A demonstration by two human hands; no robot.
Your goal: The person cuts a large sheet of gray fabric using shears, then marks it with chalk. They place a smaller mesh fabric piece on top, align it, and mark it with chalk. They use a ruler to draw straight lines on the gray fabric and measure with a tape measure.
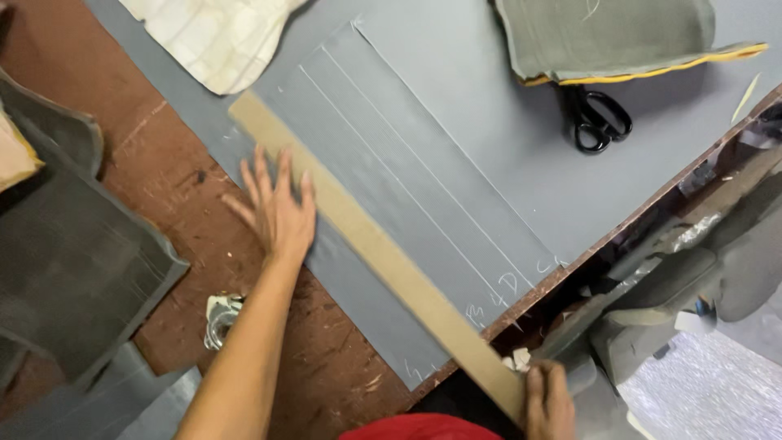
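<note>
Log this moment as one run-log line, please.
left hand: flat beside wooden straightedge | right hand: grips its near end | grey sheet: chalk lines | scissors: idle

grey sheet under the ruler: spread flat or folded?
Spread flat. The grey sheet lies smooth on the table, chalk lines running straight, under the ruler.

1 head camera looks steeply down, close over the table (244,244) edge

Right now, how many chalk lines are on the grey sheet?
4 long lines on the grey sheet, running parallel to the ruler: two close together beside it, one further right, one faint against its edge, possibly partly hidden.
</note>
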